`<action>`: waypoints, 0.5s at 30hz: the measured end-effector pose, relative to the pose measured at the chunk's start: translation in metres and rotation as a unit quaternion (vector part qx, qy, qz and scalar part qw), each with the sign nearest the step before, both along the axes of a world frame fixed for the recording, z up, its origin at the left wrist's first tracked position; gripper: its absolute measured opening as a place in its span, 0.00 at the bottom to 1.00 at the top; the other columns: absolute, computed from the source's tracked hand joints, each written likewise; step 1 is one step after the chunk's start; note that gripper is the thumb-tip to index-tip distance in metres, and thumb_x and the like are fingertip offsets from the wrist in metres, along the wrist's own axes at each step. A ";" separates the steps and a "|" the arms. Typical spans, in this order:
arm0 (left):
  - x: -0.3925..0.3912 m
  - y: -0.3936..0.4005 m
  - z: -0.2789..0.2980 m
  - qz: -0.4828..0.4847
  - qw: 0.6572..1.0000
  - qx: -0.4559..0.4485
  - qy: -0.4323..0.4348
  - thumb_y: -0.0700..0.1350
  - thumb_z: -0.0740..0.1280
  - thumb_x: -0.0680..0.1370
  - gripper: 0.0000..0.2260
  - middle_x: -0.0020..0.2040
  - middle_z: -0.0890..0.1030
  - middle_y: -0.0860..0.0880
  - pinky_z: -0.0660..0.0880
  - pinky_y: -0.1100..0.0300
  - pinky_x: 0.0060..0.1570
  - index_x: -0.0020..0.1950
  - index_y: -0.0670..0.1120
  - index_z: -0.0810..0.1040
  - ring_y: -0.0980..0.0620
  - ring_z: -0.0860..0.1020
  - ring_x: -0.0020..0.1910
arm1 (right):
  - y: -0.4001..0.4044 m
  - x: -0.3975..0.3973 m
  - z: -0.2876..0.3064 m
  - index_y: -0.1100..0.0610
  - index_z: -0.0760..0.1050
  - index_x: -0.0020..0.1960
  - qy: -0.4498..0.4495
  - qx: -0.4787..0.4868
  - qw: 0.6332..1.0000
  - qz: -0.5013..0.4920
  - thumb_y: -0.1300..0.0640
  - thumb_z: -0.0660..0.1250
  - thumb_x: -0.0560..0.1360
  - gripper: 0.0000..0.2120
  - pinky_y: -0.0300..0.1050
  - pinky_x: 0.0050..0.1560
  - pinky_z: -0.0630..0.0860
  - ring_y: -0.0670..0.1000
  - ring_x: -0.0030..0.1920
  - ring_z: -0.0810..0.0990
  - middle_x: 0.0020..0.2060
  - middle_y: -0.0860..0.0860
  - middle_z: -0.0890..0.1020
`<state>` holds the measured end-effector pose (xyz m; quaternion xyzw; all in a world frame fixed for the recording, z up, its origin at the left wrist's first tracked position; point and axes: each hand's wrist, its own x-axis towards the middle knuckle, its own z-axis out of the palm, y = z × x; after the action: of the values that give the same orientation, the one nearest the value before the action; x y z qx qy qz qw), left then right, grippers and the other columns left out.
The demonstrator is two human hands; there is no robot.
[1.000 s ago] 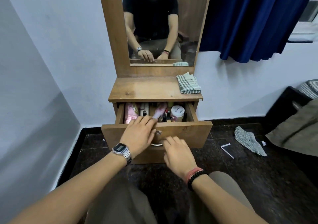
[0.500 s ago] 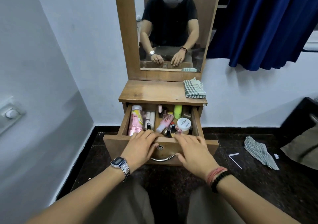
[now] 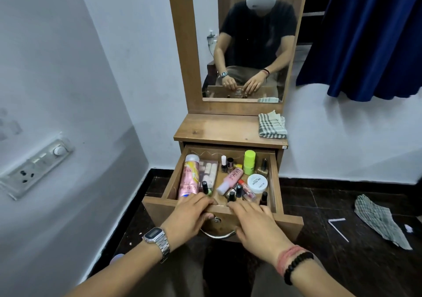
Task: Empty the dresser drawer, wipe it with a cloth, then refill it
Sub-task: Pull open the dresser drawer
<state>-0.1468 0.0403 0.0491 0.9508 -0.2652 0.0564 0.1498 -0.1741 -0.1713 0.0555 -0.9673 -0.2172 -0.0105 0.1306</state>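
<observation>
The drawer stands pulled far out of the dresser, full of cosmetics. A tall pink bottle lies along its left side, with a palette just beside it. A pink tube lies slantwise in the middle, a green stick stands toward the back, and a white jar sits toward the right. Small dark nail polish bottles crowd the front, right behind the fingers.

The left hand and the right hand both rest on the drawer's front panel, fingers curled over its top edge, gripping it. A metal handle hangs below, between them.

A folded checked cloth lies on the right rear corner of the dresser top, under the mirror. The rest of the wooden top is bare.

The dresser stands against a white wall, with a second wall close on the left carrying a switch plate. A blue curtain hangs to the right. On the dark tiled floor to the right lie a crumpled checked rag and a white strip, well apart from the drawer.
</observation>
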 end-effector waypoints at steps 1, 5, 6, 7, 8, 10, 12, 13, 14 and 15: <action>0.000 0.000 0.000 -0.002 1.000 -0.001 0.001 0.54 0.60 0.79 0.15 0.58 0.75 0.53 0.61 0.63 0.54 0.63 0.49 0.73 0.52 0.73 0.57 | 0.001 0.001 0.000 0.46 0.56 0.73 0.001 -0.001 1.000 0.001 0.53 0.58 0.77 0.25 0.46 0.66 0.57 0.49 0.70 0.62 0.68 0.44 0.66; 0.003 0.004 0.000 -0.007 1.000 -0.002 0.007 0.54 0.60 0.79 0.16 0.59 0.75 0.53 0.63 0.61 0.56 0.64 0.49 0.73 0.52 0.72 0.58 | 0.008 0.001 -0.002 0.45 0.56 0.72 0.005 -0.013 1.000 -0.004 0.50 0.59 0.76 0.26 0.48 0.67 0.57 0.49 0.69 0.63 0.67 0.43 0.65; 0.003 0.004 0.000 -0.010 1.000 -0.003 0.009 0.54 0.61 0.79 0.15 0.59 0.75 0.53 0.63 0.60 0.57 0.63 0.50 0.72 0.52 0.72 0.59 | 0.009 0.000 -0.002 0.45 0.55 0.72 0.006 -0.018 1.000 -0.010 0.50 0.59 0.76 0.27 0.47 0.67 0.57 0.49 0.69 0.62 0.68 0.43 0.65; 0.004 0.004 0.000 -0.012 1.000 -0.004 0.011 0.54 0.61 0.79 0.15 0.59 0.75 0.53 0.64 0.59 0.58 0.63 0.50 0.72 0.52 0.72 0.58 | 0.009 -0.001 -0.003 0.45 0.55 0.73 0.004 -0.022 1.000 -0.015 0.49 0.59 0.75 0.27 0.47 0.68 0.56 0.49 0.70 0.62 0.69 0.44 0.64; 0.004 0.004 0.001 -0.013 1.000 -0.005 0.014 0.54 0.61 0.79 0.15 0.59 0.75 0.53 0.65 0.58 0.59 0.63 0.50 0.72 0.52 0.72 0.58 | 0.009 -0.002 -0.004 0.45 0.54 0.73 0.004 -0.029 0.999 -0.018 0.48 0.59 0.75 0.28 0.46 0.68 0.55 0.49 0.71 0.61 0.70 0.44 0.63; 0.006 0.004 0.002 -0.020 1.000 -0.003 0.023 0.53 0.62 0.79 0.15 0.59 0.75 0.53 0.65 0.56 0.60 0.63 0.50 0.72 0.52 0.72 0.58 | 0.010 -0.004 -0.004 0.44 0.53 0.74 0.008 -0.042 0.999 -0.022 0.47 0.59 0.74 0.30 0.46 0.69 0.52 0.49 0.72 0.58 0.72 0.44 0.60; 0.010 0.003 0.004 -0.024 0.999 0.000 0.039 0.53 0.63 0.78 0.14 0.58 0.75 0.52 0.66 0.54 0.60 0.62 0.50 0.72 0.51 0.73 0.58 | 0.009 -0.006 -0.005 0.44 0.51 0.74 0.018 -0.053 0.998 -0.026 0.46 0.59 0.73 0.33 0.46 0.71 0.50 0.48 0.74 0.56 0.74 0.45 0.57; 0.011 0.003 0.005 -0.025 0.999 -0.003 0.048 0.53 0.63 0.78 0.14 0.58 0.75 0.52 0.67 0.54 0.60 0.62 0.50 0.72 0.51 0.73 0.58 | 0.009 -0.006 -0.004 0.44 0.50 0.75 0.025 -0.056 0.998 -0.026 0.45 0.59 0.72 0.34 0.46 0.71 0.48 0.48 0.74 0.55 0.74 0.45 0.56; 0.012 0.003 0.006 -0.025 0.998 -0.007 0.055 0.53 0.64 0.78 0.14 0.58 0.75 0.51 0.68 0.54 0.60 0.61 0.50 0.72 0.51 0.73 0.58 | 0.009 -0.006 -0.004 0.44 0.49 0.75 0.033 -0.058 0.997 -0.026 0.45 0.60 0.72 0.35 0.46 0.72 0.48 0.48 0.75 0.54 0.75 0.45 0.55; 0.013 0.003 0.007 -0.025 0.998 -0.011 0.060 0.53 0.64 0.77 0.14 0.57 0.75 0.51 0.68 0.54 0.59 0.61 0.50 0.72 0.51 0.73 0.58 | 0.009 -0.006 -0.003 0.45 0.48 0.76 0.041 -0.058 0.997 -0.025 0.44 0.60 0.72 0.36 0.47 0.72 0.47 0.48 0.75 0.53 0.75 0.45 0.54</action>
<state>-0.1338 0.0434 0.0564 0.9440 -0.2784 -0.0020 0.1772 -0.1800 -0.1620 0.0530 -0.9780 -0.1877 0.0386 0.0826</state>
